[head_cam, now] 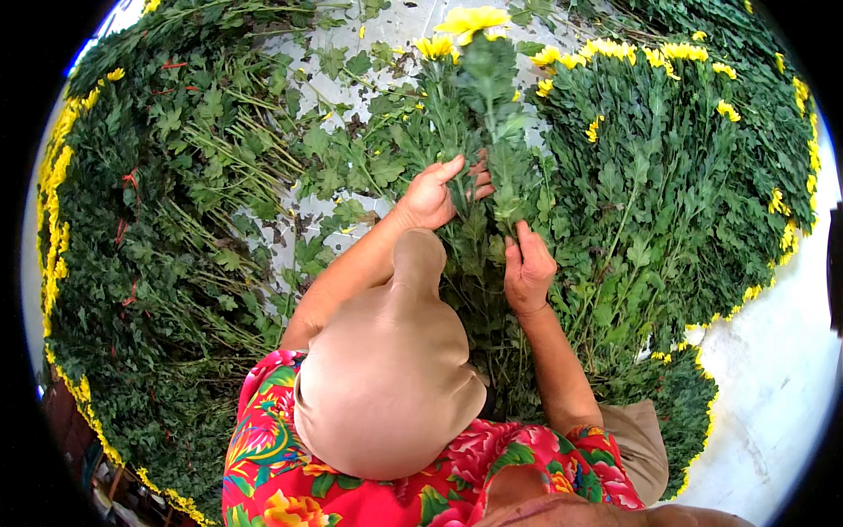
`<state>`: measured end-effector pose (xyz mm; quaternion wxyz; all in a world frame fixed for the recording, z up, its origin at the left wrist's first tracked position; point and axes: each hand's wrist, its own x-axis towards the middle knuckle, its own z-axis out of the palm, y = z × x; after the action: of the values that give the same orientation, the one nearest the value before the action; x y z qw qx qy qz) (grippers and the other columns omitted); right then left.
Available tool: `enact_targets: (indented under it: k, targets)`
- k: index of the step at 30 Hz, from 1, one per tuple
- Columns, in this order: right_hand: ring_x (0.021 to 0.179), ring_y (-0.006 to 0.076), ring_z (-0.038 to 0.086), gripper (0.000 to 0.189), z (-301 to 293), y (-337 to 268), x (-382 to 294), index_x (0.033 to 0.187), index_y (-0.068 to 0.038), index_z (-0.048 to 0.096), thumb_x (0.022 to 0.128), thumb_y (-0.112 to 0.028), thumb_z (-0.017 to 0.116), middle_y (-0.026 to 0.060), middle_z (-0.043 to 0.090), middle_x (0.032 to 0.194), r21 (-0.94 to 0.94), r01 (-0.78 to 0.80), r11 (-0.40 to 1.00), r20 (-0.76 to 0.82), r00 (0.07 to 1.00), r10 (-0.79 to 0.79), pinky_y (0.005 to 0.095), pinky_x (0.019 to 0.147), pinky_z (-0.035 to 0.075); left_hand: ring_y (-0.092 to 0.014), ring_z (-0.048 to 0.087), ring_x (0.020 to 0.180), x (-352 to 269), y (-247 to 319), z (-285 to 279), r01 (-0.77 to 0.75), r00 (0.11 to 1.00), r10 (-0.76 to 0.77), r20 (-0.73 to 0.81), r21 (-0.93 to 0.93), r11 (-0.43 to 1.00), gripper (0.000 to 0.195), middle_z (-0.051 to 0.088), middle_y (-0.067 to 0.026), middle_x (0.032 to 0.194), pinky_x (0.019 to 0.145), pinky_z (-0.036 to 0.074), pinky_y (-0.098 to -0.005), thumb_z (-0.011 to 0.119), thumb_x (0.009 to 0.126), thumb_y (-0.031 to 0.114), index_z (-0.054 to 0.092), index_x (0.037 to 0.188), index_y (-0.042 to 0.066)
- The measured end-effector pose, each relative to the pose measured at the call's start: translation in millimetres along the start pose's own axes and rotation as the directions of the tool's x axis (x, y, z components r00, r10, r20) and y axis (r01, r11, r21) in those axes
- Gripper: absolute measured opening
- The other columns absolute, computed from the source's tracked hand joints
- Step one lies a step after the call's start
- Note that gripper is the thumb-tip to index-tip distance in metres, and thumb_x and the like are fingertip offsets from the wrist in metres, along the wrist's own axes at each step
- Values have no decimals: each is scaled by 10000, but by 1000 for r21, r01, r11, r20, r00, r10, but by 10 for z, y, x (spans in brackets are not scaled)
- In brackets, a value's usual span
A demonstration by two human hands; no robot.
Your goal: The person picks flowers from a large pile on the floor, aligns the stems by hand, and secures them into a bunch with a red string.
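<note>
My right hand [530,267] pinches the lower part of a leafy chrysanthemum stem [500,141] between thumb and fingers. This stem stands upright in the view, slightly blurred, and ends in a large yellow bloom [474,23]. Just left of it, my left hand [431,194] curls loosely around a second leafy chrysanthemum stem [449,125], its fingertips showing past the leaves. That stem is topped by a smaller yellow bloom [436,47]. Leaves hide part of the left palm and the lower stem ends.
Laid chrysanthemums form a thick pile [632,171] on the right, blooms outward. Another big pile [151,263] curves along the left, with red ties [130,178] among the leaves. Loose leaves and petals litter the grey surface [395,26]. Pale floor [757,402] shows at lower right.
</note>
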<state>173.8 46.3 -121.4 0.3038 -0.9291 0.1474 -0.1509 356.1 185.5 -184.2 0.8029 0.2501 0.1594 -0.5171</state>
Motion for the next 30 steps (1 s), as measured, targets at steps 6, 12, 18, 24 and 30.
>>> enact_targets:
  k: [6, 12, 18, 24, 30]
  targets:
    - [749, 376, 614, 365, 147, -91, -101, 1256, -26, 653, 894, 5, 685, 167, 619, 867, 94, -75, 993, 77, 995, 67, 449, 663, 510, -330, 553, 1372, -95, 4, 150, -40, 984, 48, 173, -52, 998, 567, 555, -184, 1507, 1185, 409, -495, 332, 1128, 378, 442, 1532, -4]
    - [769, 386, 622, 343, 203, -175, -150, 1243, -20, 644, 903, -3, 687, 179, 618, 874, 129, -105, 986, 137, 987, 87, 446, 664, 507, -331, 588, 1331, -179, -9, 139, -48, 991, 63, 122, -118, 992, 549, 586, -207, 1463, 1162, 444, -492, 365, 1124, 350, 418, 1539, -6]
    - [772, 389, 629, 197, 251, -329, 3, 1145, 1, 600, 980, -92, 652, 180, 628, 861, 164, -149, 975, 231, 967, 109, 412, 680, 513, -349, 678, 1181, -272, -5, 151, -153, 981, 145, -126, -54, 987, 458, 663, -252, 1327, 1080, 519, -503, 457, 1104, 275, 485, 1471, 2]
    - [754, 404, 593, 249, 438, -289, -259, 1045, 9, 552, 1007, -210, 664, 196, 614, 833, 403, -567, 718, 506, 792, 341, 437, 712, 511, -349, 684, 1178, -309, 141, 17, 6, 995, 18, 93, -260, 966, 420, 683, -228, 1281, 1027, 564, -501, 518, 1086, 245, 536, 1426, -2]
    - [872, 356, 620, 266, 275, -265, 86, 1001, 8, 638, 973, -252, 681, 156, 635, 981, 54, -281, 958, 423, 876, 233, 436, 781, 516, -319, 692, 1190, -267, 330, -157, -103, 985, 115, -128, 95, 990, 415, 692, -153, 1284, 1012, 590, -454, 522, 1089, 265, 580, 1377, -28]
